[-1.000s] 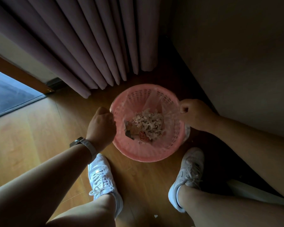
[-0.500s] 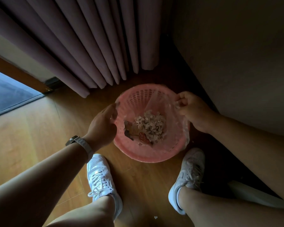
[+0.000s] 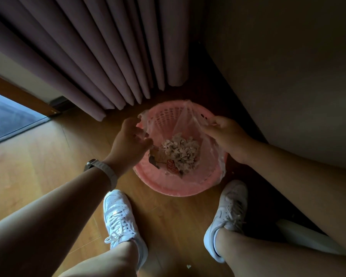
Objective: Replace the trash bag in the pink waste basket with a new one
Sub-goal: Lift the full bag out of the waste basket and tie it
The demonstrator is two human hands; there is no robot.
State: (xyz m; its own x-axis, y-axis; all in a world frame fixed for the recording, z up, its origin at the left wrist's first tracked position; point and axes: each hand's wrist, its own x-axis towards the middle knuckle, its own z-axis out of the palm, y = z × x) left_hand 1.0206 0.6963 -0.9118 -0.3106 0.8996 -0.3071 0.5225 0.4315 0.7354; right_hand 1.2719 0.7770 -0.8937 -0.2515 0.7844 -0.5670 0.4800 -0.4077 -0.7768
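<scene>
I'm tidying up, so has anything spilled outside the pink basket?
Yes: a small pale scrap lies on the wood floor near the white shoes, outside the pink waste basket. Other litter sits inside the trash bag.

Left hand (image 3: 131, 141) forward, right hand (image 3: 226, 136) pinched.

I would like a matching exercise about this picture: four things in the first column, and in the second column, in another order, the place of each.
Things
1. wristwatch
2. curtain
3. paper scraps
4. right hand

Places
A. at the bottom of the trash bag, inside the pink waste basket
B. on the left wrist
C. at the basket's right rim, pinching the bag's edge
D. hanging beyond the basket's far side

Pairs: 1-B, 2-D, 3-A, 4-C
</scene>
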